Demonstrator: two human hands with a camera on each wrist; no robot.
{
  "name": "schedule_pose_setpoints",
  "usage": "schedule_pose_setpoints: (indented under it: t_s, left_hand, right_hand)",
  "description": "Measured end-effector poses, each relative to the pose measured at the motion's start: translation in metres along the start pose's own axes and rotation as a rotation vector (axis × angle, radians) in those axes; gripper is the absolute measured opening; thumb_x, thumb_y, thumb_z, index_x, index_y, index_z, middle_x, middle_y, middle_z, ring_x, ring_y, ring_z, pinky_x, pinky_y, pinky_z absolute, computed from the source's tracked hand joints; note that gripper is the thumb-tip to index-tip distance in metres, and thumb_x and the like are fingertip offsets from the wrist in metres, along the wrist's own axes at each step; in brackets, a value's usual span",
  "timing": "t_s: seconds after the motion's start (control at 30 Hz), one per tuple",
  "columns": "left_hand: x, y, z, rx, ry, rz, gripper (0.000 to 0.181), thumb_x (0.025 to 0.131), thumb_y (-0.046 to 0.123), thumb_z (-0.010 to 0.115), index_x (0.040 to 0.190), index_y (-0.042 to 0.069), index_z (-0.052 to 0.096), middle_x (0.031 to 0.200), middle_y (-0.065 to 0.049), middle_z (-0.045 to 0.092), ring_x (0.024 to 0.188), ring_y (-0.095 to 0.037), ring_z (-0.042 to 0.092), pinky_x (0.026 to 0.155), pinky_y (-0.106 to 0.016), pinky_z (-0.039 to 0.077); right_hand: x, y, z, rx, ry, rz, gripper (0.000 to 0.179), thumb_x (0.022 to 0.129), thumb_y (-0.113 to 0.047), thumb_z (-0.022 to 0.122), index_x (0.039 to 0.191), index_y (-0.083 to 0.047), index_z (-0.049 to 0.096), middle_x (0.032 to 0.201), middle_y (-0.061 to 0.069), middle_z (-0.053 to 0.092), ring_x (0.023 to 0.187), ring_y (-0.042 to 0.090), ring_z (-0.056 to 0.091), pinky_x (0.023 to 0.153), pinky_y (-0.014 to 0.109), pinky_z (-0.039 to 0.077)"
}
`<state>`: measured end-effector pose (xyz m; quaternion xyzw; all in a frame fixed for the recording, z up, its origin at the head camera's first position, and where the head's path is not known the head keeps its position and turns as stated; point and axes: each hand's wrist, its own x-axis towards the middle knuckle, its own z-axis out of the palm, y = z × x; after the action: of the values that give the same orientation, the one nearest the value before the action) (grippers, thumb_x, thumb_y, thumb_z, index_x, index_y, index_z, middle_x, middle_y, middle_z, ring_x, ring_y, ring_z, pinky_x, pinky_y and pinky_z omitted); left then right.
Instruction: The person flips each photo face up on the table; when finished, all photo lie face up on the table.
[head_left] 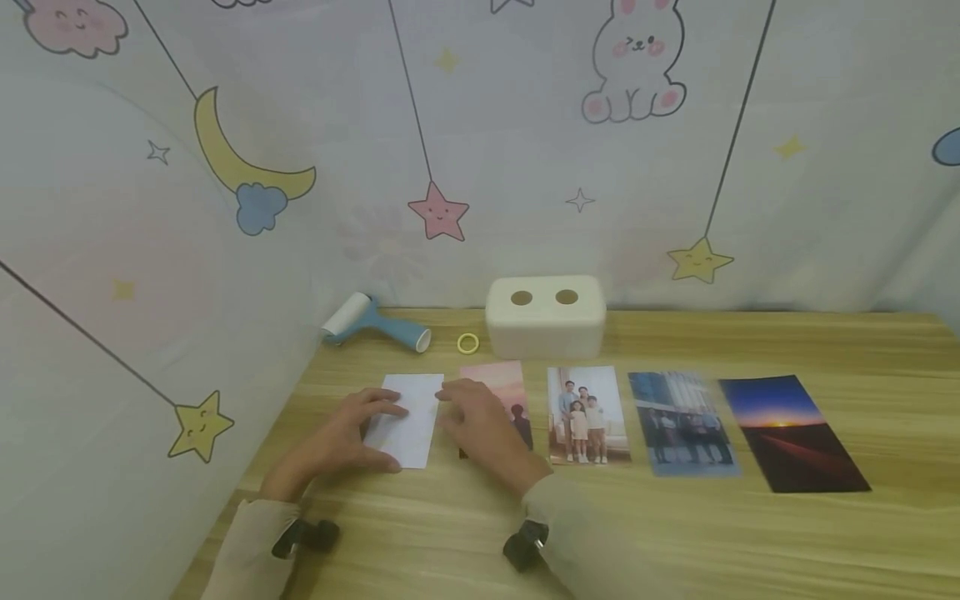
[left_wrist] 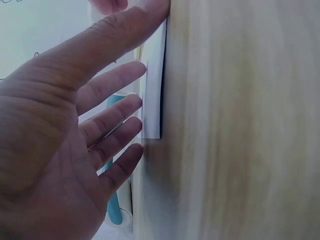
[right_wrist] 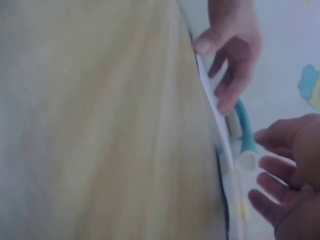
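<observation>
A blank white card (head_left: 414,421) lies on the wooden table between both hands. My left hand (head_left: 347,433) rests at its left side, fingers spread over the upper part and thumb at the lower edge. The left wrist view shows those fingers (left_wrist: 112,97) fairly straight along the card. At the card's upper right edge is my right hand (head_left: 483,429), its fingertips near the border. In the right wrist view the right fingers (right_wrist: 272,172) are loosely bent and hold nothing. Under the right hand, a pink-sky photo (head_left: 501,379) is partly hidden.
To the right lie a family photo (head_left: 588,417), a group photo (head_left: 682,425) and a sunset photo (head_left: 795,433). Behind stand a blue-handled lint roller (head_left: 390,327), a small yellow ring (head_left: 468,343) and a white box with two holes (head_left: 546,329). A patterned curtain (head_left: 517,150) borders the table.
</observation>
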<state>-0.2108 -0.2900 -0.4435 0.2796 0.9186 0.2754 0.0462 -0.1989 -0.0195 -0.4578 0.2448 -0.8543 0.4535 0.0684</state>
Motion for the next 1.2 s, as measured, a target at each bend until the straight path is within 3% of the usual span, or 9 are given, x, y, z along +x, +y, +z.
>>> schedule_pose_setpoints:
  t_s: [0.17, 0.27, 0.5, 0.6, 0.67, 0.77, 0.9, 1.07, 1.2]
  left_hand:
    - [0.000, 0.000, 0.000, 0.001, 0.008, 0.012, 0.067, 0.069, 0.035, 0.102, 0.125, 0.010, 0.075, 0.144, -0.016, 0.059, 0.136, -0.046, 0.049, 0.110, -0.066, 0.040]
    - [0.000, 0.000, 0.001, -0.001, 0.019, 0.023, 0.067, 0.068, 0.035, 0.102, 0.124, 0.010, 0.076, 0.143, -0.017, 0.060, 0.135, -0.047, 0.050, 0.109, -0.067, 0.040]
    - [-0.002, 0.000, 0.000, -0.007, 0.019, 0.025, 0.066, 0.069, 0.035, 0.102, 0.124, 0.010, 0.076, 0.143, -0.017, 0.060, 0.135, -0.047, 0.049, 0.109, -0.066, 0.041]
    - [-0.001, 0.001, 0.000, -0.006, 0.012, 0.011, 0.067, 0.069, 0.036, 0.102, 0.125, 0.010, 0.075, 0.145, -0.016, 0.060, 0.137, -0.047, 0.049, 0.110, -0.066, 0.040]
    - [-0.001, 0.001, 0.000, -0.002, 0.006, 0.010, 0.067, 0.069, 0.037, 0.101, 0.125, 0.010, 0.075, 0.146, -0.016, 0.059, 0.138, -0.046, 0.048, 0.111, -0.066, 0.040]
    - [0.000, 0.001, -0.001, -0.002, -0.002, 0.008, 0.067, 0.070, 0.038, 0.101, 0.126, 0.011, 0.075, 0.146, -0.016, 0.058, 0.138, -0.046, 0.048, 0.111, -0.066, 0.039]
    - [0.000, 0.000, -0.001, -0.010, -0.004, 0.008, 0.067, 0.069, 0.037, 0.101, 0.125, 0.011, 0.075, 0.146, -0.015, 0.059, 0.138, -0.046, 0.048, 0.111, -0.065, 0.039]
    - [0.000, -0.002, 0.000, -0.017, -0.002, 0.023, 0.069, 0.068, 0.038, 0.102, 0.126, 0.012, 0.075, 0.146, -0.014, 0.059, 0.138, -0.045, 0.049, 0.111, -0.064, 0.040]
    - [0.000, -0.003, 0.001, -0.007, -0.004, 0.025, 0.070, 0.068, 0.040, 0.102, 0.126, 0.013, 0.075, 0.146, -0.013, 0.059, 0.138, -0.043, 0.049, 0.111, -0.063, 0.040]
  right_hand:
    - [0.001, 0.011, -0.009, -0.098, -0.062, 0.018, 0.007, 0.087, 0.003, 0.073, 0.093, 0.002, 0.069, 0.135, 0.027, 0.065, 0.135, 0.045, 0.055, 0.116, 0.052, 0.041]
    - [0.001, 0.013, -0.011, -0.138, -0.102, 0.054, 0.019, 0.087, -0.001, 0.078, 0.082, -0.004, 0.060, 0.138, 0.030, 0.063, 0.136, 0.047, 0.053, 0.119, 0.053, 0.038]
    - [0.000, 0.004, -0.013, -0.154, -0.144, 0.146, 0.029, 0.091, -0.008, 0.080, 0.077, -0.010, 0.055, 0.147, 0.030, 0.056, 0.141, 0.049, 0.048, 0.120, 0.054, 0.035]
    - [-0.001, 0.002, -0.014, -0.169, -0.142, 0.141, 0.030, 0.090, -0.009, 0.081, 0.076, -0.010, 0.055, 0.142, 0.029, 0.060, 0.136, 0.048, 0.053, 0.118, 0.053, 0.040]
    - [-0.001, 0.001, -0.016, -0.189, -0.136, 0.122, 0.027, 0.089, -0.009, 0.083, 0.077, -0.007, 0.058, 0.131, 0.026, 0.066, 0.126, 0.045, 0.059, 0.111, 0.050, 0.047]
    - [0.000, 0.002, -0.018, -0.185, -0.113, 0.069, 0.014, 0.087, -0.005, 0.081, 0.092, 0.001, 0.070, 0.124, 0.023, 0.068, 0.121, 0.042, 0.061, 0.108, 0.049, 0.049]
    - [0.002, 0.002, -0.013, -0.126, -0.140, -0.023, 0.034, 0.088, 0.000, 0.074, 0.121, 0.007, 0.072, 0.130, 0.023, 0.068, 0.127, 0.040, 0.060, 0.112, 0.049, 0.046]
    - [0.001, 0.000, -0.003, -0.151, -0.216, -0.116, 0.032, 0.090, -0.001, 0.072, 0.122, 0.005, 0.072, 0.123, 0.019, 0.073, 0.120, 0.037, 0.065, 0.110, 0.046, 0.048]
    - [-0.001, -0.002, 0.000, -0.153, -0.238, -0.104, 0.030, 0.092, -0.002, 0.073, 0.122, 0.003, 0.073, 0.125, 0.017, 0.073, 0.121, 0.035, 0.065, 0.111, 0.045, 0.048]
